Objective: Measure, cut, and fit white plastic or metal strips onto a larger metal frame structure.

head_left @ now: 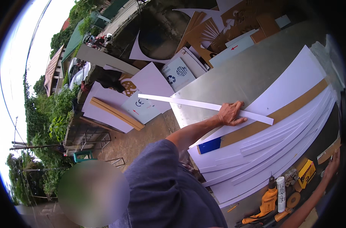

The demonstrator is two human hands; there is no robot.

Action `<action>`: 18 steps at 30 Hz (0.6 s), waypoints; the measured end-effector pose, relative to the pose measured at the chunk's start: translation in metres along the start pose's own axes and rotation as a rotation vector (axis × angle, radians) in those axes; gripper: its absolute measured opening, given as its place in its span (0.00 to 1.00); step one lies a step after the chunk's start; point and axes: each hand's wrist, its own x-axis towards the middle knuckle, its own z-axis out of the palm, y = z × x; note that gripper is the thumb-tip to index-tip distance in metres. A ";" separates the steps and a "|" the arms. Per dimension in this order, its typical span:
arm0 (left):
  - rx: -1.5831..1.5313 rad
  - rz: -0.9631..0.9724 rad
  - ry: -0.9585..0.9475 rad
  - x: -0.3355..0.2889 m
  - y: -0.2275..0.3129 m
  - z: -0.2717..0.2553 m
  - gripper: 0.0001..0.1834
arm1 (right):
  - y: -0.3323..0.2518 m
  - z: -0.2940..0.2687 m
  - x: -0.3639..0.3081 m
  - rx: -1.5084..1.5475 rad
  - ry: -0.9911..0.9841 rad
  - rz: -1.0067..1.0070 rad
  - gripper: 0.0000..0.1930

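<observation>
My left hand [230, 114] reaches across the table with its fingers bent over a long, narrow white strip [195, 102]. The strip slants over stacked white sheets and curved offcuts [271, 148], its far left end jutting past the table's edge. Beneath it, a brown strip [294, 104] with a blue end crosses the same sheets. At the right rim, my right hand [333, 161] is beside a flat tan piece with a pale edge [328, 151] and seems to touch it. Shadow and the angle obscure those fingers, so their grip does not show.
A yellow-orange power drill [267, 201], a white tube [281, 193], a round disc [293, 199] and a yellow box [306, 173] lie near the right forearm. The metal tabletop [218, 81] stretches beyond the sheets. Cut panels [178, 72] lean past its far edge; a green stool [83, 155] stands left.
</observation>
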 end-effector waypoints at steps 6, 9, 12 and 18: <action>-0.104 0.160 -0.053 -0.008 -0.001 0.001 0.23 | -0.016 0.142 -0.234 0.445 0.140 0.171 0.22; -0.127 0.298 0.005 -0.010 -0.028 -0.023 0.15 | -0.016 0.231 -0.322 0.630 0.155 0.140 0.20; -0.083 0.469 -0.061 -0.025 -0.043 -0.057 0.15 | -0.028 0.293 -0.418 0.675 0.292 0.206 0.19; 0.010 0.754 -0.238 -0.044 -0.104 -0.087 0.18 | -0.040 0.381 -0.516 0.575 0.472 0.315 0.18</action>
